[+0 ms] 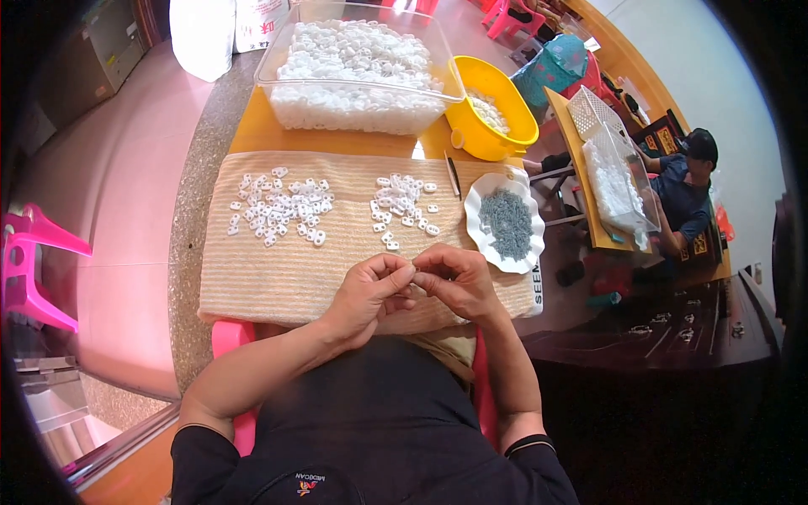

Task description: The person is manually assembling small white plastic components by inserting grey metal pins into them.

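My left hand [370, 290] and my right hand [454, 282] meet fingertip to fingertip over the near edge of a beige striped cloth [278, 269]. Both pinch something tiny between them; a small white plastic piece seems to be there, mostly hidden by the fingers. On the cloth lie two scattered groups of small white plastic pieces, one at the left [282, 208] and one in the middle [402, 202]. A white scalloped plate [480, 198] with a heap of small grey parts [507, 220] sits just right of my right hand.
A clear tub [353, 109] full of white pieces stands at the back, a yellow bowl [497, 118] beside it. A thin tool [453, 175] lies near the plate. Pink stools stand at the left [34, 269]. Another person [686, 189] sits at a table to the right.
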Available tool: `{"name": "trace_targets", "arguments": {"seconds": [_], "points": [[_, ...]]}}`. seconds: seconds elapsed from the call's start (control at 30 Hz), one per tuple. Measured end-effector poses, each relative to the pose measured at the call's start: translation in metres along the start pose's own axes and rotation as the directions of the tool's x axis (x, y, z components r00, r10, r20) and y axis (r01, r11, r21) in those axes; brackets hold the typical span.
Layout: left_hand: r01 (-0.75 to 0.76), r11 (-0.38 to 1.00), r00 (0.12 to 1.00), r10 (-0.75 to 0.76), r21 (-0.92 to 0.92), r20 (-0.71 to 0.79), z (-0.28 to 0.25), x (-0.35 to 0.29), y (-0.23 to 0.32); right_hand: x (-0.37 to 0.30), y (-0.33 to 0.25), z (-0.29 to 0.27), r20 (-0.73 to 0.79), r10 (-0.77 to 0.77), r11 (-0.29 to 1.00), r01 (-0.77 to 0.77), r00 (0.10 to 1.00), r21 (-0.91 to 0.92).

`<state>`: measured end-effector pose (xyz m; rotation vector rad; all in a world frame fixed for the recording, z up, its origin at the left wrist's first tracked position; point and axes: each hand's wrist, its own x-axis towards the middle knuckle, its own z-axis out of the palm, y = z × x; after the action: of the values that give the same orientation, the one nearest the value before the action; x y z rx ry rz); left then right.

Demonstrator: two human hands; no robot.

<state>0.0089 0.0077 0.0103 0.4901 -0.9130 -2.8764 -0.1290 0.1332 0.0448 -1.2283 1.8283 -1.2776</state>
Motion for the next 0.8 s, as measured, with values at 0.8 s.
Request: {"name": "trace_targets", "arguments": {"seconds": [0.8], "points": [[0.042, 0.999, 0.999, -0.042, 0.020, 0.002, 0.002, -0.001, 0.010, -0.002, 0.001, 0.014, -0.138, -0.141, 0.984, 0.123, 0.980, -0.126]]}}
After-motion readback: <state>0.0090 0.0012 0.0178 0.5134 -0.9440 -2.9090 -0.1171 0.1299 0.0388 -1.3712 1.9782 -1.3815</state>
